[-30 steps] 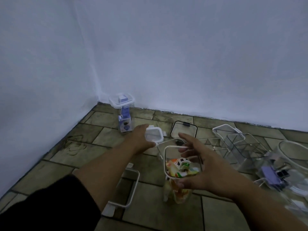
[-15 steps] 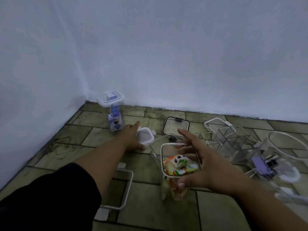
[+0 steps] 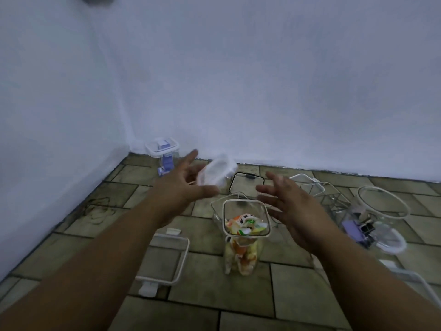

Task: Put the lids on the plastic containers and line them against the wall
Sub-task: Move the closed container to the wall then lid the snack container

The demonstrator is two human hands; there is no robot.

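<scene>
head view: a small white lid (image 3: 216, 174), blurred, is gripped between the thumb and fingers of the left hand (image 3: 183, 185), raised above the tiled floor (image 3: 298, 290). the right hand (image 3: 290, 206) is held spread and empty beside the uncovered snack container (image 3: 244, 231).
</scene>
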